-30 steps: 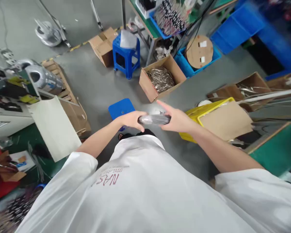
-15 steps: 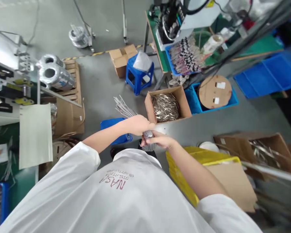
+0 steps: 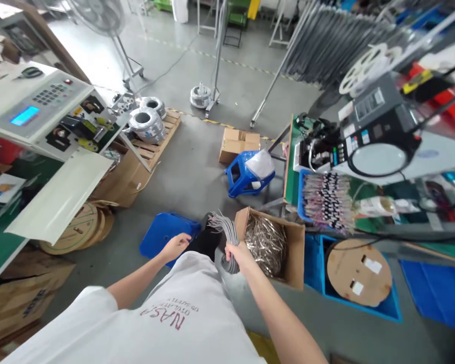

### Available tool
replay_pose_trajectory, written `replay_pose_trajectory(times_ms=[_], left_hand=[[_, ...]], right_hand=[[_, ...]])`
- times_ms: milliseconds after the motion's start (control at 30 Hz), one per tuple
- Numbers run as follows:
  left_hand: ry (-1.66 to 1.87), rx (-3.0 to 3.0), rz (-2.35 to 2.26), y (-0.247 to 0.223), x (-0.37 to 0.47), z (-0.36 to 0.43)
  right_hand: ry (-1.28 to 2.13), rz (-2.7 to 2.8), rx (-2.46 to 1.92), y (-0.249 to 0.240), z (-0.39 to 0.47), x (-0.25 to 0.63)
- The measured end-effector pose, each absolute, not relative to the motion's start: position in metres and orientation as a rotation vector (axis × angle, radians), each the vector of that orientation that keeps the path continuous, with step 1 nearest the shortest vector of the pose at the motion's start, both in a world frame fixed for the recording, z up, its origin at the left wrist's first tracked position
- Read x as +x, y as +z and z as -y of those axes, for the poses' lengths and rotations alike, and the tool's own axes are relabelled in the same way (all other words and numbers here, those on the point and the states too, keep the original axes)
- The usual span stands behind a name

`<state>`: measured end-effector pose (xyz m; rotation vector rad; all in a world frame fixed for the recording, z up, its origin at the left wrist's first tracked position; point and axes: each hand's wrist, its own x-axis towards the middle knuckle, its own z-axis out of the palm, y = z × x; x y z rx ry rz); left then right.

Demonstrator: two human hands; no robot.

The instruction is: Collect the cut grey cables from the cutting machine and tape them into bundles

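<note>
My right hand is closed around a bundle of grey cables. The bundle's frayed, pale wire ends point up and away from me, while its lower part curls beneath my fist. To the left, my left hand hangs loosely with slightly bent fingers and no visible object in it. It is above the near right part of a blue plastic stool; whether it touches the seat I cannot tell. Just right of the bundle, an open cardboard box holds a tangle of shiny metallic strands.
Ahead stands another blue stool with a white bag on it, beside a closed carton. A machine with a keypad is at left. On the right are a green workbench and a blue crate holding a cardboard reel.
My left hand has let go of the cable bundle and moved left toward the near stool. My right hand keeps the bundle, now beside the box. The view has tilted up and turned.
</note>
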<state>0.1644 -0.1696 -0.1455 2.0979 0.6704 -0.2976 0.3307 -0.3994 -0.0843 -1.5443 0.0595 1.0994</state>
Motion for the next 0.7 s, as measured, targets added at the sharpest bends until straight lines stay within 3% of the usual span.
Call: replay_pose_trajectory(times_ms=[133,267,533,700], left_hand=[[-0.33,1.983,-0.799,-0.181,0.213,0.127],[-0.352,1.938,-0.847,-0.193,0.328,0.041],[-0.211,2.053,-0.873,-0.089,0.598,-0.189],[-0.218,2.146,-0.7,-0.043,0.753,-0.275]], right_hand=[[1.115,-0.141,-1.523,-0.092,0.373,0.388],[1.121,-0.159,-1.542,-0.088,0.317,0.477],[0.955,-0.205,-1.613,-0.056,0.162,0.695],[0.839,-0.327,-1.416,-0.056,0.066,0.827]])
